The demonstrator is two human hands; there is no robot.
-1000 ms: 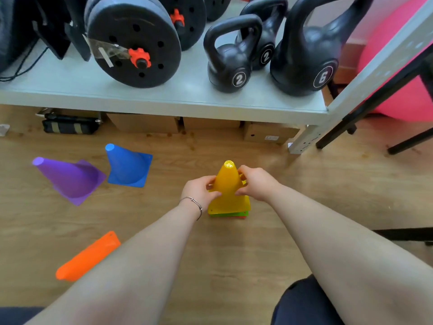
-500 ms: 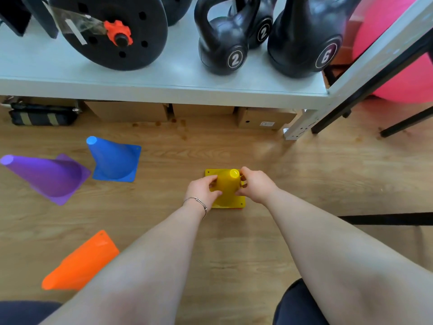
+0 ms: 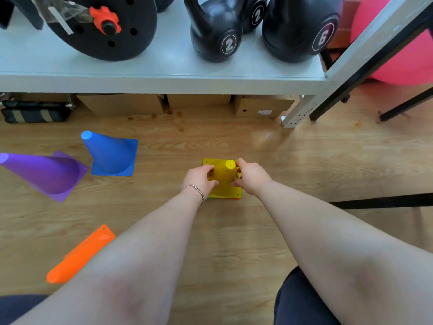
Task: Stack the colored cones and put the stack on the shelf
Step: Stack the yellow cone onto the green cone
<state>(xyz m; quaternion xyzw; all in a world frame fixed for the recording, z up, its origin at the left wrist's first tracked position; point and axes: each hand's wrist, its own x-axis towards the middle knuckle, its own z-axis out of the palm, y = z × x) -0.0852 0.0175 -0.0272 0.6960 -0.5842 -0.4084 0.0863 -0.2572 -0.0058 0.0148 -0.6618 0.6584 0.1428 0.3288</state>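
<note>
A yellow cone [image 3: 224, 177] stands upright on the wooden floor, on top of a stack whose green and orange-red base edges show beneath it. My left hand [image 3: 200, 178] grips its left side and my right hand [image 3: 251, 175] grips its right side. A blue cone [image 3: 110, 153] stands upright to the left. A purple cone [image 3: 44, 172] lies on its side at the far left. An orange cone [image 3: 79, 255] lies on its side near my left forearm. The grey shelf [image 3: 164, 69] runs along the top.
On the shelf sit a black weight plate [image 3: 110, 24] with an orange collar and black kettlebells [image 3: 218, 34] marked 2 and 6. Cardboard boxes [image 3: 262, 105] and a dark bag [image 3: 35, 111] lie under it. A pink ball [image 3: 403, 52] and black bars [image 3: 384, 200] are at the right.
The view has tilted down over the cone, so I now see its top from above. Both hands keep their grip on the yellow cone, which stays on the stack.
</note>
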